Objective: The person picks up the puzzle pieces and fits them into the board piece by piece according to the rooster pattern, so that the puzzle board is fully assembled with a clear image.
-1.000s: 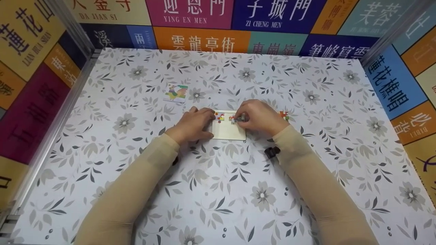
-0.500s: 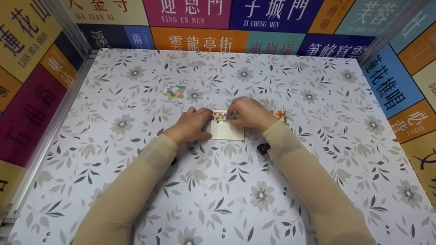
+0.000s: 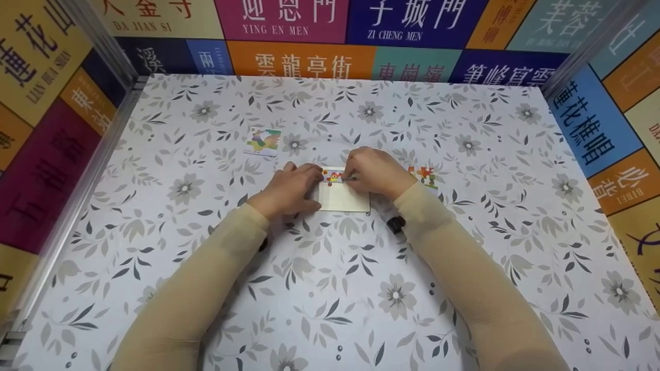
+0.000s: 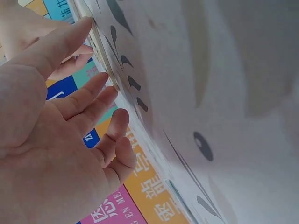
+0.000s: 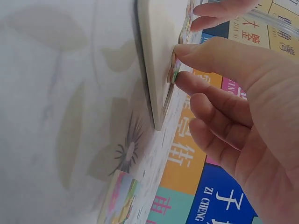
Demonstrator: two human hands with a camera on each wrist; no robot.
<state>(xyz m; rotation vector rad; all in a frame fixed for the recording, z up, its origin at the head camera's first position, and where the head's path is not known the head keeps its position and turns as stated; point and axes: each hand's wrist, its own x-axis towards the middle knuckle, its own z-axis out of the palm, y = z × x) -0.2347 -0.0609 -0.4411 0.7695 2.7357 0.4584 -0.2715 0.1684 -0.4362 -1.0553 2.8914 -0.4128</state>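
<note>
Puzzle tray [image 3: 344,200]: flat cream rectangular board, mid-counter [image 3: 330,288] on floral cloth; left hand [image 3: 289,189], fingers relaxed, steadies its left edge; right hand [image 3: 375,172] pinches a small colourful puzzle piece [image 3: 346,178] at the far edge, shifted leftward since earlier; loose pieces [image 3: 426,175] right.

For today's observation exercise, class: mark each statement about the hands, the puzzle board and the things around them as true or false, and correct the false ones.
1. The right hand pinches a puzzle piece at the puzzle board. True.
2. The left hand is lifted high above the table. False: it rests at the board's left edge with straight fingers.
3. A small picture card lies beyond the left hand, apart from the board. True.
4. The loose puzzle pieces lie left of the board. False: they lie right of it, beyond the right wrist.
5. The board is fully covered with pieces. False: only its far edge holds pieces.
</note>
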